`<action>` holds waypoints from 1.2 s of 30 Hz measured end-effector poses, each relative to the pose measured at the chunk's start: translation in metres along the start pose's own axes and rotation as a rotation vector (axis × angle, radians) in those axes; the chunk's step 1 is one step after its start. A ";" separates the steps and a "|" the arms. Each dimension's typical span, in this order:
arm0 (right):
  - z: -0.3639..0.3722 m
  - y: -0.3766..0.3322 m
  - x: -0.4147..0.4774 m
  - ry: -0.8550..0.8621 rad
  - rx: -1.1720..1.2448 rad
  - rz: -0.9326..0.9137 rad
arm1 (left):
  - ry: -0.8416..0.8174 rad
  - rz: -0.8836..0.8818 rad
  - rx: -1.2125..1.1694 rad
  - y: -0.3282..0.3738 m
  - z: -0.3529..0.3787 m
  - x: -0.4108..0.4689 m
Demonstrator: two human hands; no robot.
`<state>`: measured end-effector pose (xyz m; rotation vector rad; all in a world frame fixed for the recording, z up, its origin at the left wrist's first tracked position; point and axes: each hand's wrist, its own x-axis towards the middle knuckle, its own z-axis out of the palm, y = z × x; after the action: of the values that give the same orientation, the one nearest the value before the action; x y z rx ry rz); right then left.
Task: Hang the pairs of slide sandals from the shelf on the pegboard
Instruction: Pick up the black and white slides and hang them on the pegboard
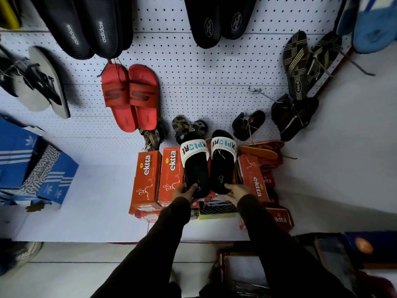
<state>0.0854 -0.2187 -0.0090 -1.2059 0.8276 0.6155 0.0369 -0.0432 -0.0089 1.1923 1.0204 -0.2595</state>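
— Black sleeves reach forward; what do the hands hold?
— Left hand (184, 191) pinches the heel of the left black slide sandal (196, 168), thumb on top. Right hand (236, 192) grips the heel of the right black slide sandal (223, 166) the same way.
— Where are the sandals?
— Side by side, white "EXPLORE" straps up, over the orange ektta boxes (148, 179) on the white shelf (86, 201).
— Beyond them?
— Pegboard (204, 78) rises behind the boxes; red slides (129, 97) hang on it, up and left of the boxes.
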 end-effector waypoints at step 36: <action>0.085 -0.258 -0.209 -0.292 0.270 -1.092 | -0.352 1.088 -0.295 0.311 0.039 -0.180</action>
<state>0.1889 -0.2005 0.3173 -1.0886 -0.0636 -0.2178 0.1610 -0.0115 0.3287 1.2107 0.0126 0.5105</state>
